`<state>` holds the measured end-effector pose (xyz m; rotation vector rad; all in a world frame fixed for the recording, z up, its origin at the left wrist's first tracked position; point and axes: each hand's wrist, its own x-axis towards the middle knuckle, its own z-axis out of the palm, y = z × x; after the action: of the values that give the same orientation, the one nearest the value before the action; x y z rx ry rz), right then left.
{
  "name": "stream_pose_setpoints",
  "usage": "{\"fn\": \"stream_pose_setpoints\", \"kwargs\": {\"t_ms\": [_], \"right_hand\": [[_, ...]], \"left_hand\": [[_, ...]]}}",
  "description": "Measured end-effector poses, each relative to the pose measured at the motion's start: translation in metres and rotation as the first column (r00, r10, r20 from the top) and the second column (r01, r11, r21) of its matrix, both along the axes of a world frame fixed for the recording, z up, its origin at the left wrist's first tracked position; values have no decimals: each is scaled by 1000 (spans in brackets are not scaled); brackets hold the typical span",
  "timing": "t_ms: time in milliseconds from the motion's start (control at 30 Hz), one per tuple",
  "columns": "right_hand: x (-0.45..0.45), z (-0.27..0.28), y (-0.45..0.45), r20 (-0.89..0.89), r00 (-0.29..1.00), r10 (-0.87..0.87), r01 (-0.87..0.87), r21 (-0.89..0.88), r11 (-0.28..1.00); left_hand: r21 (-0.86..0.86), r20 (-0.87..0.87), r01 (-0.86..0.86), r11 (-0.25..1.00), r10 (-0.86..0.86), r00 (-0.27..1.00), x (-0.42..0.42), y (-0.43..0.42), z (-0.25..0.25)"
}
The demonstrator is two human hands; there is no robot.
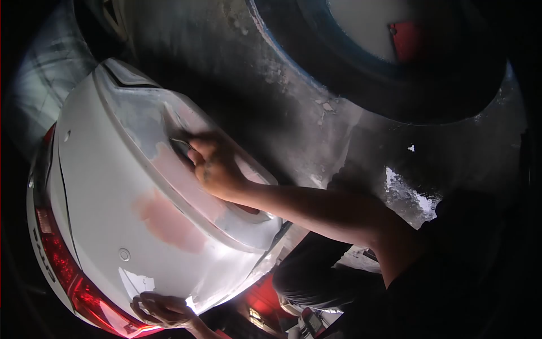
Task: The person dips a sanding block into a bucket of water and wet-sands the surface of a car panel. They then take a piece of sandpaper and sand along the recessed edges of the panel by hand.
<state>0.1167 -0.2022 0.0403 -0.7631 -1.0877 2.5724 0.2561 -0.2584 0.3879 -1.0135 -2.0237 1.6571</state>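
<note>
My right hand (pixel 217 166) is closed round a small, thin, dark-edged pad (pixel 182 148), pressed near the recess of a white bumper (pixel 107 186). Grey and pink patches cover the bumper around it, and another pink patch (pixel 169 220) lies on the smooth face. At the bottom, my left hand (pixel 164 309) rests on the bumper near the red tail light (pixel 84 294), with its fingers apart and nothing visible in them. The palm side of my right hand is hidden, and the pad's shape is only partly visible.
A large dark tyre (pixel 418 96) fills the upper right, with a red object (pixel 407 40) inside its ring. The worn grey floor (pixel 316 135) lies beyond the bumper. Dark trousers (pixel 322 277) and a red item (pixel 262 296) show at the lower middle.
</note>
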Motion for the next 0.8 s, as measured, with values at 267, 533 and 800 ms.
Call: {"fn": "stream_pose_setpoints", "kwargs": {"t_ms": [267,533,800], "right_hand": [[-11,-27,65,-94,990,100,-124,-307,944],[13,14,18,-61,994,95,-93,33,995],[60,11,11,-140,990,8,-13,-36,999]], "left_hand": [[118,-26,-36,992,39,999,0,3,-5],[102,-10,-14,995,15,1000,2,-3,1],[79,-13,-17,997,18,1000,2,-3,1]]}}
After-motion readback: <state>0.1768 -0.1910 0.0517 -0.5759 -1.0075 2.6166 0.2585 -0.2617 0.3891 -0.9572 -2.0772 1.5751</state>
